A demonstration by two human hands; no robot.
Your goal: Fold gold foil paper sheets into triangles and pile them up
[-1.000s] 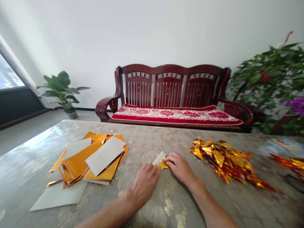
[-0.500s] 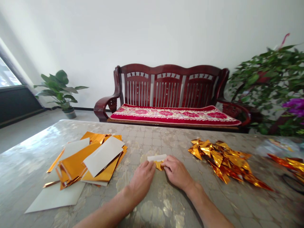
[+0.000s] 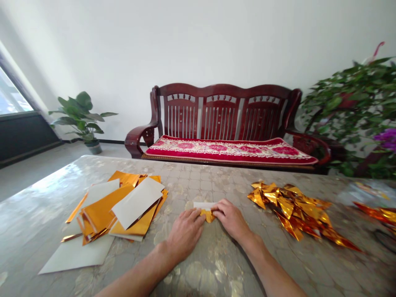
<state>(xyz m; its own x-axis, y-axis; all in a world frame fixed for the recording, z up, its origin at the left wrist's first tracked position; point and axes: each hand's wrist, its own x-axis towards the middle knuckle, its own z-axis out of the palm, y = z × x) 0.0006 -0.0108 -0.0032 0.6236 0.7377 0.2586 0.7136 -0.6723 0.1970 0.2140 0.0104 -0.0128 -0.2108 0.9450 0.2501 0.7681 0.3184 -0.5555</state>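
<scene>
A small sheet of gold foil paper [image 3: 208,215], partly folded, lies on the table in front of me with its white back [image 3: 204,204] showing along the far edge. My left hand [image 3: 186,231] presses the sheet's left end, fingers closed together on it. At the other end, my right hand [image 3: 230,217] pinches the paper with thumb and fingertips. Both hands hide the ends of the sheet. To the left is a loose stack of gold foil sheets [image 3: 102,208], some white side up. On the right lies a heap of folded gold foil pieces [image 3: 291,204].
The table [image 3: 185,177] has a patterned, glossy cover. A clear plastic bag [image 3: 359,194] and more gold foil [image 3: 380,214] lie at the far right. Beyond the table stands a dark red wooden bench [image 3: 222,111], with potted plants [image 3: 83,117] on either side.
My left hand has flattened a little over the paper, and my right fingers have shifted slightly on its right end. Less of the white strip shows. The view has turned slightly left.
</scene>
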